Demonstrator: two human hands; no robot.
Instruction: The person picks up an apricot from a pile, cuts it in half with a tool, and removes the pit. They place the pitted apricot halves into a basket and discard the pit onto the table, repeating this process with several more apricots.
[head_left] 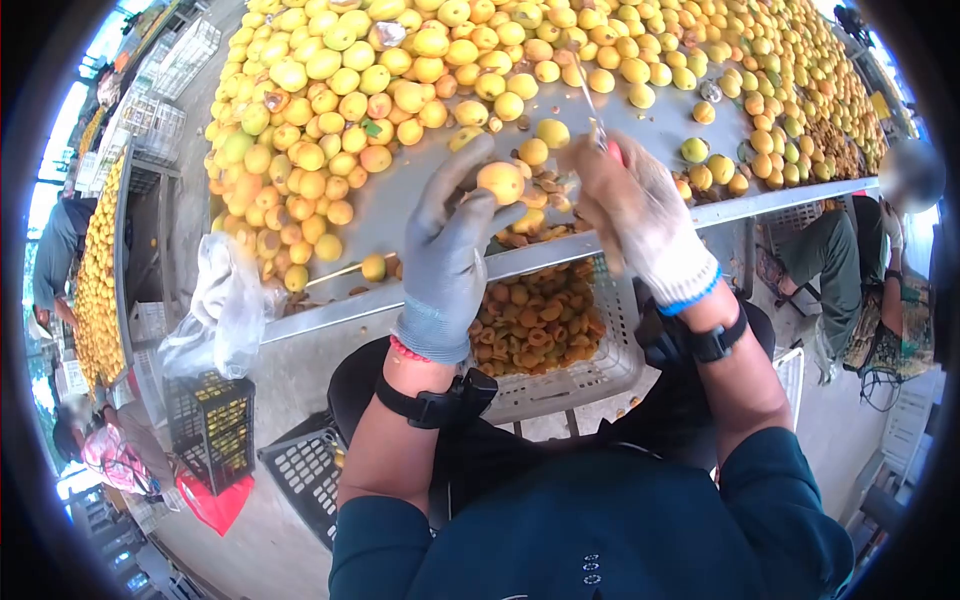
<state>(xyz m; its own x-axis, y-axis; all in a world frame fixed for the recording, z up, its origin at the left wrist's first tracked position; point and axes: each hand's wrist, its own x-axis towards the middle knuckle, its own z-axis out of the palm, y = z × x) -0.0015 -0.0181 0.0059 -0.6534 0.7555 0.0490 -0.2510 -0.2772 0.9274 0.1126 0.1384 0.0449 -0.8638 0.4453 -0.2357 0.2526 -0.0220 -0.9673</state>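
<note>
My left hand (pixel 452 240), in a grey coated glove, is closed around a yellow apricot (pixel 501 183), held up between thumb and fingers. My right hand (pixel 632 205), in a white knit glove with a blue cuff edge, grips a small knife by its red handle. The knife's thin blade (pixel 585 85) points up and away over the table. Both hands are above the near edge of a metal table (pixel 390 225) heaped with apricots (pixel 330 70). Below them a white plastic basket (pixel 622 345) holds cut apricot halves (pixel 535 325).
A clear plastic bag (pixel 222 310) hangs at the table's left corner, above a black crate (pixel 212 430). A dark slatted crate (pixel 305 480) lies on the floor. Co-workers sit at the right (pixel 840 260) and far left, where another fruit-covered table (pixel 100 300) stands.
</note>
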